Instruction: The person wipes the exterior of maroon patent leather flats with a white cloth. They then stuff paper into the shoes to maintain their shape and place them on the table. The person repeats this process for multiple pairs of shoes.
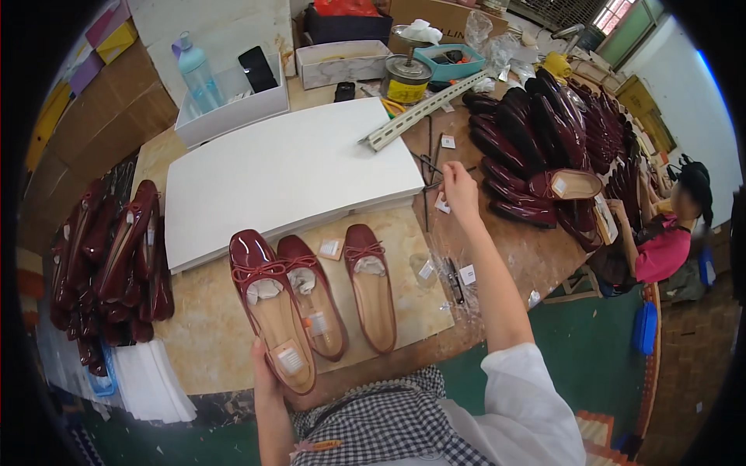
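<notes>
My left hand [266,373] grips the heel end of a burgundy patent ballet flat [273,326], which has a bow, crumpled paper in its toe and a white label inside. A second burgundy flat [320,311] lies partly under it, and a third flat [371,291] rests to the right. Above and between these two is a small card tag [330,248]. Farther right, my right hand [460,190] is closed with fingertips pressed together; what they hold, if anything, is too small to make out. Beside it are a small tag [442,203] and thin dark straps [430,159].
A stack of white sheets [287,171] fills the middle, with a slotted metal bar [423,110] across its corner. Burgundy shoes are piled left [113,264] and right [536,140]. A box holding a bottle [198,74] stands behind. A co-worker [660,241] sits at far right.
</notes>
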A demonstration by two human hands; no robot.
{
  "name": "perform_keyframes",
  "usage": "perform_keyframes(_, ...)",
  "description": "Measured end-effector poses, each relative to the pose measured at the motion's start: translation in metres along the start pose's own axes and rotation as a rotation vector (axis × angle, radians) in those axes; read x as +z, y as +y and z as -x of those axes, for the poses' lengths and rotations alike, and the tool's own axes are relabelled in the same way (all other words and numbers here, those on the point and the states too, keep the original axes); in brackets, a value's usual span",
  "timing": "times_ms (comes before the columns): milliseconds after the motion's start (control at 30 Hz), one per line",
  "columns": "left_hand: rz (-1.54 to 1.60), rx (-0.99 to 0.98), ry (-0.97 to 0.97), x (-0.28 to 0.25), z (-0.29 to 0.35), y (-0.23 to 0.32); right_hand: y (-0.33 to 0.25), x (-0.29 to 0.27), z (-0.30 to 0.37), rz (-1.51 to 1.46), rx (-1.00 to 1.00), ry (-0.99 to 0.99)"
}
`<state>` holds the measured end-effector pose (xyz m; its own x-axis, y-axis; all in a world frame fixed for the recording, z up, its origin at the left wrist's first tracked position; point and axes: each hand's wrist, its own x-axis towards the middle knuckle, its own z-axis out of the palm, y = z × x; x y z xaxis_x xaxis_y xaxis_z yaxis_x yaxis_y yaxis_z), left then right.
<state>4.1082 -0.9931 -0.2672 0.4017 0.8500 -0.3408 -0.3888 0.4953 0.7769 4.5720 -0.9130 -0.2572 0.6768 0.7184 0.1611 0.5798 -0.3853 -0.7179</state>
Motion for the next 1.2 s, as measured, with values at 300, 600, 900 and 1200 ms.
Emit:
perform_keyframes(300, 0.173, -0.006, 0.059, 0.011, -0.010, 0.004, -0.002, -0.030, 0.061, -0.022, -0.174, -0.033)
perform_keyframes(600, 0.067, 0.176, 0.135, 0.023, -0.038, 0.009, -0.165, -0.028, 0.219, -0.358, -0.227, -0.880)
perform_keyframes(900, -0.267, 0.364, 0.119, 0.039, -0.014, 0.027, -0.198, -0.012, 0.227, -0.499, -0.207, -0.851)
perform_keyframes(1200, -0.231, 0.390, 0.201, 0.051, -0.010, -0.007, -0.188, 0.037, 0.258, -0.333, -0.675, -0.336)
